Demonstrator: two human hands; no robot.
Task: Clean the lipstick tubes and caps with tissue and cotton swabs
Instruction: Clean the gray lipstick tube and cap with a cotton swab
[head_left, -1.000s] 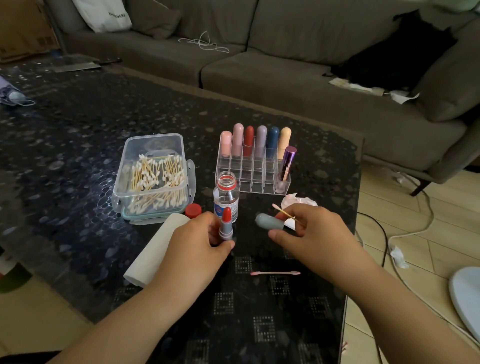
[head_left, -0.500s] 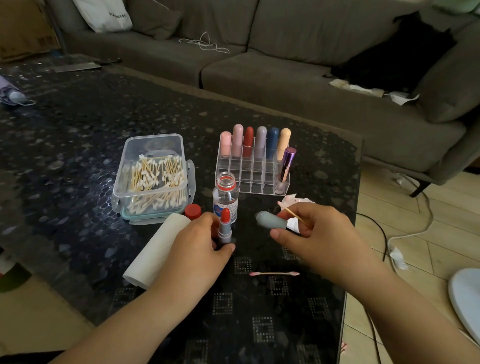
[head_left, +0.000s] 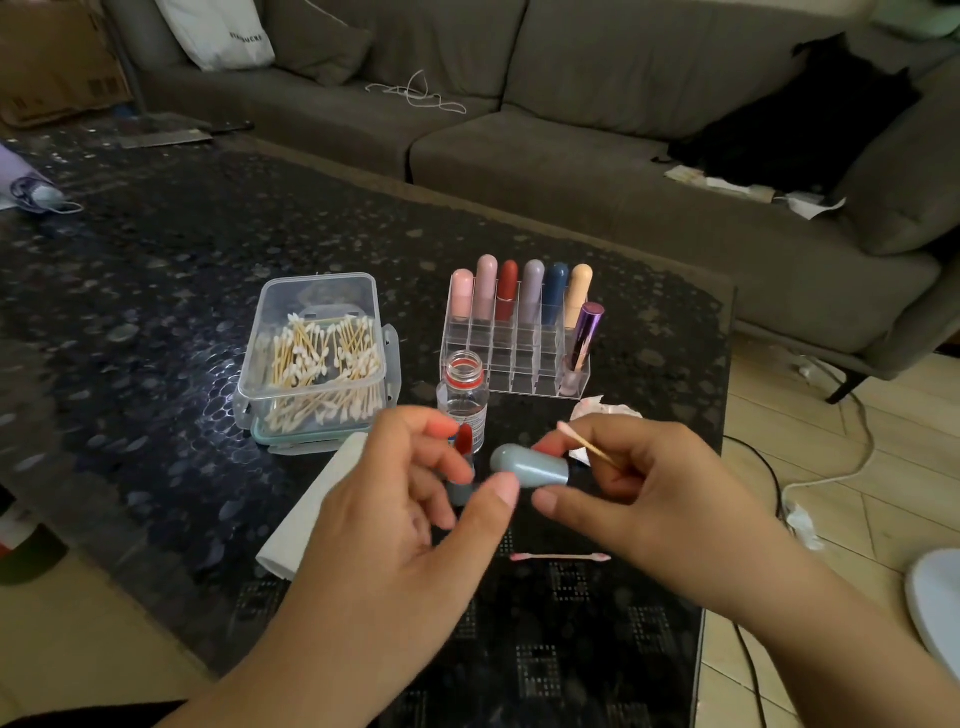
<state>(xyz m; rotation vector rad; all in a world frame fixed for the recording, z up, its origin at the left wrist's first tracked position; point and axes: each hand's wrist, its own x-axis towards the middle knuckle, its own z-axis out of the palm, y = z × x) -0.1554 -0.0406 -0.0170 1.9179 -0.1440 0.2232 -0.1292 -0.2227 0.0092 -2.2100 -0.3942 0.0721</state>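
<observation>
My left hand (head_left: 384, 519) holds an open lipstick tube (head_left: 462, 447) upright, its red tip showing between the curled fingers, and its thumb stretches toward the cap. My right hand (head_left: 665, 488) pinches the grey-blue lipstick cap (head_left: 530, 465) on its side, rounded end pointing left. The same hand holds a cotton swab (head_left: 587, 444) that sticks up to the left. Both hands hover just above the dark table (head_left: 156, 312), nearly touching.
A clear box of cotton swabs (head_left: 270, 301) stands to the left, and a tissue roll (head_left: 311, 509) lies in front of it. An open small bottle (head_left: 464, 395), a clear organizer (head_left: 514, 358) holding several lipsticks, a crumpled tissue (head_left: 597, 410) and a used pink-tipped swab (head_left: 558, 557) surround the hands.
My left hand has risen and moved right with the tube, its thumb now stretched out beside the cap. The right hand has shifted slightly left, so the hands are closer together.
</observation>
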